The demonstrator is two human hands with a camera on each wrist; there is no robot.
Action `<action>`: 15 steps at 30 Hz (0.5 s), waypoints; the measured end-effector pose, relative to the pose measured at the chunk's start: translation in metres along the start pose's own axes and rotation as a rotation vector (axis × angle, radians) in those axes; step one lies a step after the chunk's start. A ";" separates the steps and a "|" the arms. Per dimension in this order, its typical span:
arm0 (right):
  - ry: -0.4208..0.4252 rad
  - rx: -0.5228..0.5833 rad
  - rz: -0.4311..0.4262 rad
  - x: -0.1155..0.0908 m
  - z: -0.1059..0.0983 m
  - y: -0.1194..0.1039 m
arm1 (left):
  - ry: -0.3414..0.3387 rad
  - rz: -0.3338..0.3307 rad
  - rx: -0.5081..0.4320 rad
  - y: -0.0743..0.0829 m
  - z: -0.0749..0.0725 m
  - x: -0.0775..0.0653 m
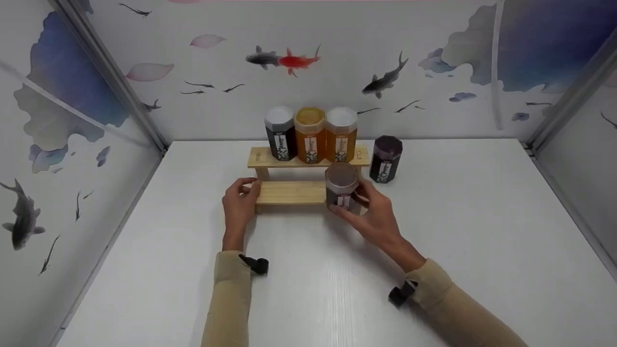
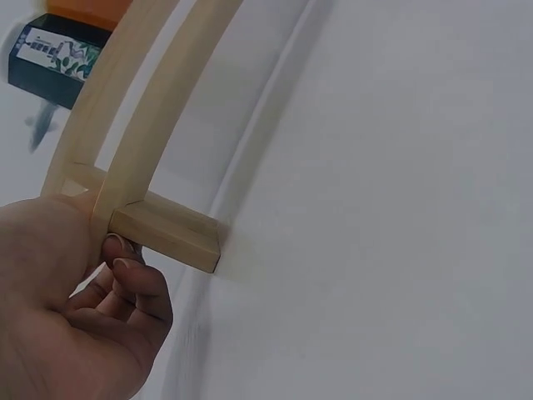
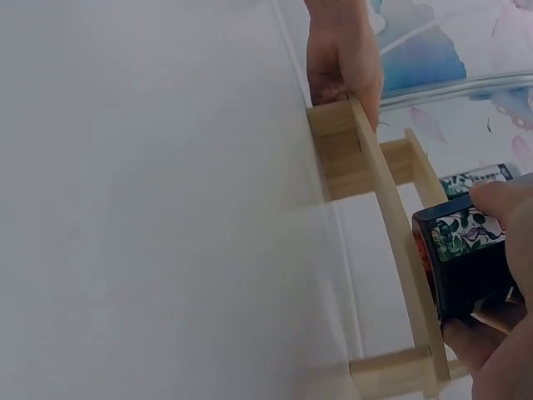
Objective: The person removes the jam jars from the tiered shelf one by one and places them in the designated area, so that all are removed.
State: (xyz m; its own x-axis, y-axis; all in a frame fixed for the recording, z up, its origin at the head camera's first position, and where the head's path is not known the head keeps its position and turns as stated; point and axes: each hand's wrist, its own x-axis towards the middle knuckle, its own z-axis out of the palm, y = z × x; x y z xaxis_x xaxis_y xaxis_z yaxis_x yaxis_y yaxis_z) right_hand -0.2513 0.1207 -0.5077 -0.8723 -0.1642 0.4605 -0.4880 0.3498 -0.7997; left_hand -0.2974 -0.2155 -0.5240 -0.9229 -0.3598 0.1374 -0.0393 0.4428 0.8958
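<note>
A two-step wooden display rack [image 1: 291,193] stands on the white table. My left hand [image 1: 238,203] grips the left end of its lower step; in the left wrist view curled fingers [image 2: 137,292] lie by the wooden leg. My right hand [image 1: 377,216] holds a dark octagonal jar [image 1: 342,179] with a label, thumb in front and fingers round the right side. The jar is at the lower step's right end; in the right wrist view its base meets the board or nearly so. On the upper step stand a black jar [image 1: 281,140], an orange jar [image 1: 310,140] and an amber jar [image 1: 342,140].
Another dark purple jar [image 1: 385,161] stands on the table [image 1: 462,202] just right of the rack. White panels printed with fish and petals rise behind and at both sides, the back wall [image 1: 337,38] close behind the jars.
</note>
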 end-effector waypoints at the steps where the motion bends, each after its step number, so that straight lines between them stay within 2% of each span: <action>1: 0.012 -0.009 0.000 -0.001 -0.007 0.002 | -0.001 0.004 0.003 0.000 0.000 0.000; 6: 0.104 -0.071 0.006 0.006 -0.037 0.010 | -0.004 0.006 0.000 0.000 0.000 0.000; 15: 0.300 -0.124 0.039 0.025 -0.086 0.016 | -0.032 -0.032 0.001 -0.001 0.000 0.000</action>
State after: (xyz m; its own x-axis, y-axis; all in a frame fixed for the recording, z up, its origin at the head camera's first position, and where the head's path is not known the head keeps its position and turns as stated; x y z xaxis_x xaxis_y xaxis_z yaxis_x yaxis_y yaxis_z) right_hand -0.2784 0.2015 -0.4754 -0.8335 0.1239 0.5385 -0.4313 0.4633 -0.7742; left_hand -0.2974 -0.2163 -0.5248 -0.9330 -0.3471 0.0950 -0.0692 0.4321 0.8992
